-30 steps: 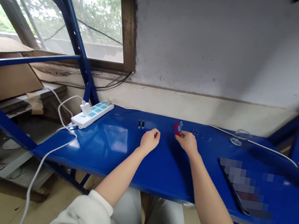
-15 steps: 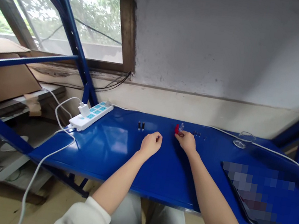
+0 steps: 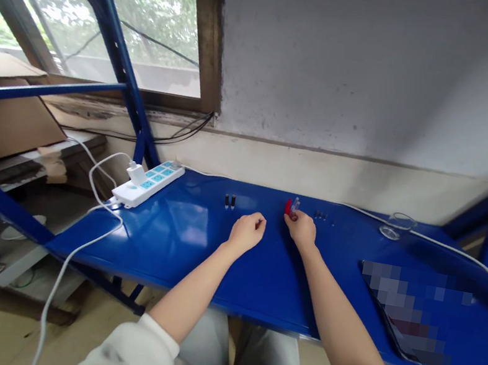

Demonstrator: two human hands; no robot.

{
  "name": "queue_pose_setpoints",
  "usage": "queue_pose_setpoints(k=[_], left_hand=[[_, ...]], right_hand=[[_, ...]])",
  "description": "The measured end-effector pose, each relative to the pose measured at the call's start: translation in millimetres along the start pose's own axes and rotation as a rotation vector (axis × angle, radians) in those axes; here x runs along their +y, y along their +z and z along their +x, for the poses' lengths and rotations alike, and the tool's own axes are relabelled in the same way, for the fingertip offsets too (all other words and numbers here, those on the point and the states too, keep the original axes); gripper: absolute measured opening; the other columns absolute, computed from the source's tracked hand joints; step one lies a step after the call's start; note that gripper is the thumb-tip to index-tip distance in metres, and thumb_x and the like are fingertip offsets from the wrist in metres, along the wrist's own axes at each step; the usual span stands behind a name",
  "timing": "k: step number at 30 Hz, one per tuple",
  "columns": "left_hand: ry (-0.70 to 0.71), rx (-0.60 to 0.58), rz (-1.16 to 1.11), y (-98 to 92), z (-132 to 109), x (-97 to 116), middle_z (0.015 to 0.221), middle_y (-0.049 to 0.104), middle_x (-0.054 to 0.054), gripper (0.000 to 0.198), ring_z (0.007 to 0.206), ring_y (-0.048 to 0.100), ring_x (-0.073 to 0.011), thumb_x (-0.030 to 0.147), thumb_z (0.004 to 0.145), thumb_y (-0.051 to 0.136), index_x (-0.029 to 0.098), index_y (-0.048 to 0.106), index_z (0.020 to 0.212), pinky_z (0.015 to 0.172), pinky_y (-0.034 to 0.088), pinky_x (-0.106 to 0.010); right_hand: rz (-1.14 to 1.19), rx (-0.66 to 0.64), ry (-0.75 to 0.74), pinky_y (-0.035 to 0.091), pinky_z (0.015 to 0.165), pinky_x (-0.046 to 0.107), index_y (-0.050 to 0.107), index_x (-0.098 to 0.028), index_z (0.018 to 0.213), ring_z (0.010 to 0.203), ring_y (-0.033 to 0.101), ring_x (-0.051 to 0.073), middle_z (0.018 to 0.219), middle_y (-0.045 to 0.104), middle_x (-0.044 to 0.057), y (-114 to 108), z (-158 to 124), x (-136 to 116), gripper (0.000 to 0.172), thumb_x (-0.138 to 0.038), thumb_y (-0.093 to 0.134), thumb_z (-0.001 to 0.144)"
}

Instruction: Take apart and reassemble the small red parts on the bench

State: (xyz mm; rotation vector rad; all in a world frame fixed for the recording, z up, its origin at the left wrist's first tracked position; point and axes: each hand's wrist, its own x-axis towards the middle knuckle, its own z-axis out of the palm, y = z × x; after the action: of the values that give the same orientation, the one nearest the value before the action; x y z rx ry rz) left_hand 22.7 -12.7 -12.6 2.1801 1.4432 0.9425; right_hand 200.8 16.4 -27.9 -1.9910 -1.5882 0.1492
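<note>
Red item [image 3: 287,206] towards the counter's far edge, a little right of mid-length. Right hand [image 3: 302,228] at its near end, fingertips drawn together; looks gripped there, though thumb and knuckles hide the contact. Cannot tell if it is one piece or two side by side. Near-end hold probably suits the reach: hand comes in from the front edge, far end left exposed.

Clear pieces [image 3: 295,204] just right of the red, beyond the fingers; touching or apart, cannot tell.

Left hand [image 3: 248,230] nearer the front edge, fingers curled closed, a dark gap by the thumb; no object shows in it. Seems idle.

Two black pieces [image 3: 230,201], pale near ends, side by side beyond the left hand. Tiny bits [image 3: 321,215] in a loose row right of the right hand. Grouping by colour and kind looks deliberate, perhaps to keep like with like.

Container: clear round vessel [image 3: 397,227] near the far right corner, by a white cable [image 3: 447,247]. Contents, if any, cannot be made out.

Outward: dark flat slab [image 3: 395,316], blurred, along the right front edge; white power strip [image 3: 149,186], one plug [image 3: 136,172] in, aslant at the far left corner of the blue counter [image 3: 269,291].
</note>
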Motion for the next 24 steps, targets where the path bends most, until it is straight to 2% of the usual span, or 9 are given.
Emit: queue_pose_setpoints(k=[6,13,18,20,22,24], left_hand=[[0.006,-0.011,0.014,0.3,-0.4,0.1,0.065,0.061,0.000,0.021,0.059,0.055,-0.0126,0.027,0.081,0.041,0.019,0.060,0.079,0.055,0.035,-0.022],[0.030,-0.041,0.035,-0.2,-0.4,0.3,0.064,0.061,0.000,0.022,0.059,0.055,-0.0127,0.027,0.082,0.039,0.020,0.060,0.080,0.053,0.034,-0.022],[0.037,-0.061,0.068,0.8,-1.4,-0.3,0.066,0.062,-0.001,0.023,0.060,0.056,-0.0141,0.027,0.083,0.038,0.020,0.059,0.081,0.055,0.037,-0.023],[0.005,-0.059,0.107,0.3,-2.2,0.1,0.070,0.062,-0.003,0.023,0.063,0.057,-0.0160,0.027,0.083,0.037,0.020,0.059,0.087,0.057,0.038,-0.024],[-0.070,-0.022,0.163,-1.8,-2.6,0.3,0.076,0.063,-0.007,0.026,0.068,0.059,-0.0193,0.027,0.083,0.038,0.020,0.056,0.101,0.061,0.040,-0.027],[-0.154,0.034,0.208,-5.6,-1.9,-0.7,0.083,0.063,-0.011,0.038,0.071,0.061,-0.0227,0.027,0.083,0.039,0.019,0.045,0.120,0.065,0.042,-0.031]], right_hand=[[0.007,-0.040,0.010,0.034,0.054,0.023,0.062,-0.021,0.076,0.071,0.059,0.017,0.075,0.065,0.004,-1.7,2.5,4.6,0.017,-0.036,0.054,0.075],[0.001,-0.072,0.066,0.038,0.059,0.023,0.061,-0.018,0.088,0.080,0.060,0.017,0.084,0.066,0.005,-3.9,3.6,15.6,0.015,-0.022,0.052,0.077],[-0.080,-0.058,0.112,0.037,0.057,0.024,0.064,-0.021,0.081,0.079,0.060,0.019,0.082,0.067,0.005,-4.8,2.8,14.2,0.021,-0.038,0.052,0.078],[-0.108,-0.052,0.100,0.037,0.057,0.025,0.066,-0.021,0.081,0.078,0.061,0.020,0.080,0.067,0.005,-5.3,2.9,13.9,0.026,-0.042,0.051,0.078],[-0.124,-0.054,0.085,0.038,0.057,0.025,0.066,-0.021,0.082,0.077,0.061,0.020,0.079,0.067,0.006,-6.2,3.0,13.8,0.028,-0.043,0.050,0.078],[-0.138,-0.063,0.077,0.038,0.058,0.026,0.066,-0.021,0.085,0.077,0.061,0.020,0.080,0.067,0.006,-7.7,2.5,13.3,0.029,-0.043,0.050,0.077]])
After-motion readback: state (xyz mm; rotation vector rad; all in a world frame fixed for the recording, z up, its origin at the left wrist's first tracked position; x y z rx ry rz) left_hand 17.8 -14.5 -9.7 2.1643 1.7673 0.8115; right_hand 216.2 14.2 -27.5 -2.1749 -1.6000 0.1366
